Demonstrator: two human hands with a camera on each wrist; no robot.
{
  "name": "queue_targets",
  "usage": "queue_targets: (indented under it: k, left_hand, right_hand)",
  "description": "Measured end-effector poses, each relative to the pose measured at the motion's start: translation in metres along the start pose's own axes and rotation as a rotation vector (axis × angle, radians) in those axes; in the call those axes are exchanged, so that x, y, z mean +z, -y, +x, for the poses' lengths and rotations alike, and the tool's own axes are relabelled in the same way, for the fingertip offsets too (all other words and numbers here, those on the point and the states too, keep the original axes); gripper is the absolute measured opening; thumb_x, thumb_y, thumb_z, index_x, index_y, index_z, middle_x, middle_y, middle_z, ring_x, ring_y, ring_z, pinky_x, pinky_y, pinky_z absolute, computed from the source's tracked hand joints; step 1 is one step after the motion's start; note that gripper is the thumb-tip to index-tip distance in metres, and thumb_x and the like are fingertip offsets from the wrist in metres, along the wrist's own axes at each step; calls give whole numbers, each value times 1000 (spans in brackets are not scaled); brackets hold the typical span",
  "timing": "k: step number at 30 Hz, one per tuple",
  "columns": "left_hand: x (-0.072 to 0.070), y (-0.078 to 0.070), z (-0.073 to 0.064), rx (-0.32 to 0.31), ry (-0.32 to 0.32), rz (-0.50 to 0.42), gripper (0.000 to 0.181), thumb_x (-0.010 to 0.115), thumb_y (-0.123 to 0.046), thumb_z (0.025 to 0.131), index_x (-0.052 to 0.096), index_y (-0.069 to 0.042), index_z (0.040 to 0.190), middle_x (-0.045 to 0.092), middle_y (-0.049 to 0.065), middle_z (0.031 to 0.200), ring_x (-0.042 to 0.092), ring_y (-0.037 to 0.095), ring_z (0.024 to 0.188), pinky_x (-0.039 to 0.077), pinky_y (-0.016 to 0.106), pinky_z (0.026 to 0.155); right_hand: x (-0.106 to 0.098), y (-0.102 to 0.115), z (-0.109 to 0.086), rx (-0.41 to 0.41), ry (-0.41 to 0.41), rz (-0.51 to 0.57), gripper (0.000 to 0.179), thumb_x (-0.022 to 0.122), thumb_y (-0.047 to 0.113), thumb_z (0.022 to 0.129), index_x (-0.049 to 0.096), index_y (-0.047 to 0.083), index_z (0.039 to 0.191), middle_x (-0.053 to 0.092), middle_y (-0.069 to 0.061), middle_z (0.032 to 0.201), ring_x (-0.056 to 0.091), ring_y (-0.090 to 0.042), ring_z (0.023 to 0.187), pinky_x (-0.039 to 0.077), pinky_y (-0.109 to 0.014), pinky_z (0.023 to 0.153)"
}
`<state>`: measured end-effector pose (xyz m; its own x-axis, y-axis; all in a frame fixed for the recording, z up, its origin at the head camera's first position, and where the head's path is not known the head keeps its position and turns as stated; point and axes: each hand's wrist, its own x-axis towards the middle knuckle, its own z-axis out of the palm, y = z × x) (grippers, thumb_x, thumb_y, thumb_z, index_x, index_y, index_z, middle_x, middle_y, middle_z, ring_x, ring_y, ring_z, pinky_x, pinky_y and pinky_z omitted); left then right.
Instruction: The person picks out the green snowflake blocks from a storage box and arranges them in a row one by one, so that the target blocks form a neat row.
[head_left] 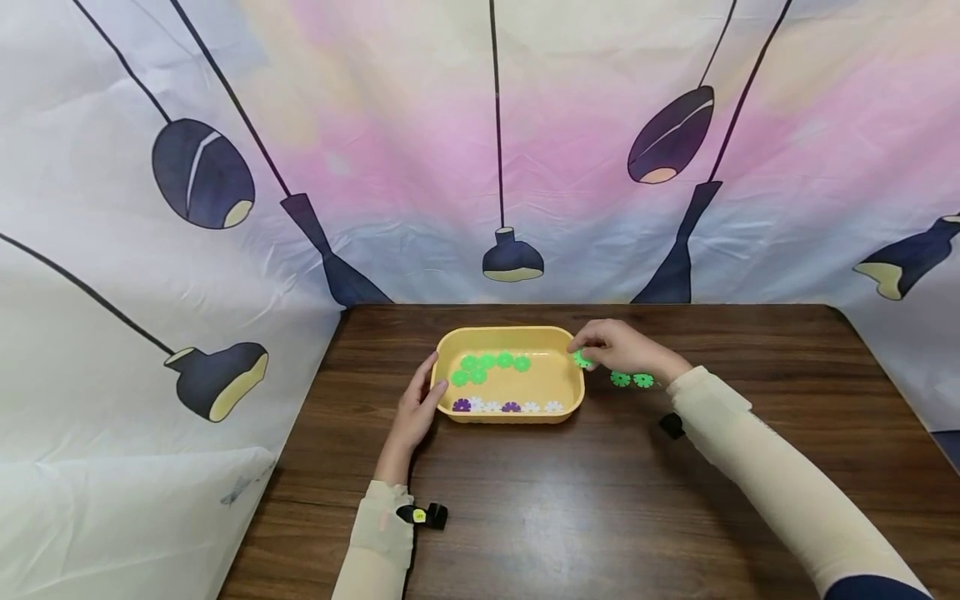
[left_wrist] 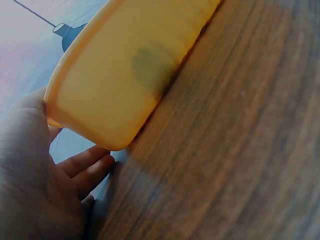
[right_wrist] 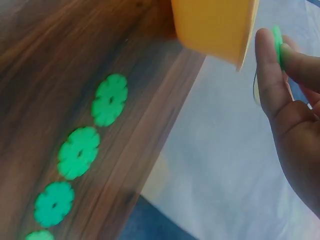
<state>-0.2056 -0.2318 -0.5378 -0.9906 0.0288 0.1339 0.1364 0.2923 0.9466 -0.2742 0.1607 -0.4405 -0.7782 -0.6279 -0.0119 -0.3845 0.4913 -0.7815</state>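
A yellow plastic tub point(head_left: 532, 385) stands on the table, with several green notched discs point(head_left: 487, 361) lying towards its back left. A row of white and purple notched discs point(head_left: 512, 407) lies along its near side. My left hand point(head_left: 416, 408) grips the tub's left end, thumb over the rim and fingers against the outside. Beside the tub's right rim, my right hand point(head_left: 626, 346) pinches one green notched disc point(right_wrist: 277, 45) between thumb and fingers. More green discs point(right_wrist: 79, 153) lie in a line on the table under the right forearm, partly hidden by it in the head view.
The brown wooden table point(head_left: 555, 508) has its back edge just behind the tub. A cloth backdrop point(head_left: 420, 150) printed with lamps hangs behind and at both sides. Dark wrist straps show on the left point(head_left: 422, 515) and right point(head_left: 672, 425) forearms.
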Motion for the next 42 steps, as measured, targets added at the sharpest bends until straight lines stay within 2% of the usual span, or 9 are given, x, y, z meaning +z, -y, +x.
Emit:
queue_targets:
  k: [7, 13, 16, 21, 27, 29, 34, 42]
  left_hand:
    - [0, 0, -1, -2, 4, -5, 57, 59, -22, 110, 40, -17, 164, 49, 17, 159, 46, 30, 144, 37, 50, 117]
    - [0, 1, -1, -1, 8, -11, 58, 59, -23, 110, 40, -19, 164, 46, 17, 161, 44, 31, 146, 36, 52, 117]
    - [1, 0, -1, -3, 9, -8, 58, 59, -23, 110, 40, -19, 164, 45, 16, 162, 43, 32, 147, 36, 52, 118]
    - [1, 0, 0, 6, 7, 7, 58, 59, -23, 110, 39, -16, 164, 42, 15, 165, 41, 32, 149, 36, 51, 118]
    - [1, -2, -1, 10, 9, 3, 58, 58, -24, 110, 40, -18, 164, 38, 11, 168, 35, 31, 153, 30, 52, 122]
    - [0, -2, -1, 13, 13, -10, 58, 58, -24, 110, 39, -17, 164, 38, 11, 168, 33, 31, 154, 29, 53, 123]
    - [-1, -1, 0, 24, 16, -24, 57, 58, -23, 110, 40, -16, 164, 37, 11, 168, 33, 31, 154, 28, 52, 123]
    - [0, -1, 0, 8, 14, -3, 58, 59, -24, 110, 40, -17, 164, 38, 11, 168, 34, 31, 153, 30, 52, 122]
  right_hand:
    - [-17, -18, -24, 46, -27, 56, 23, 59, 0, 106, 71, -7, 124, 69, -26, 123, 74, -32, 89, 62, -49, 80]
    - [-28, -38, -51, 71, -47, 25, 22, 62, 0, 104, 70, -8, 123, 74, -16, 107, 70, -36, 83, 60, -46, 74]
    - [-33, -47, -64, 102, -41, 41, 23, 62, -1, 104, 68, -11, 124, 74, -17, 108, 70, -36, 83, 60, -46, 74]
    - [-44, -58, -81, 162, -39, 71, 26, 61, -1, 104, 66, -13, 127, 71, -24, 117, 72, -33, 85, 61, -46, 75]
    - [-57, -71, -97, 207, -20, -14, 27, 59, -2, 105, 66, -10, 130, 67, -28, 126, 66, -24, 82, 55, -39, 68]
    - [-61, -75, -101, 215, -17, -26, 27, 58, -3, 105, 66, -11, 130, 66, -29, 128, 66, -21, 85, 56, -38, 70]
    - [-68, -89, -112, 242, -41, -25, 26, 59, -5, 104, 66, -12, 128, 65, -31, 128, 69, -22, 94, 61, -39, 76]
    - [-75, -108, -124, 329, -54, 11, 26, 60, -4, 103, 66, -13, 126, 67, -30, 126, 69, -22, 93, 60, -37, 75]
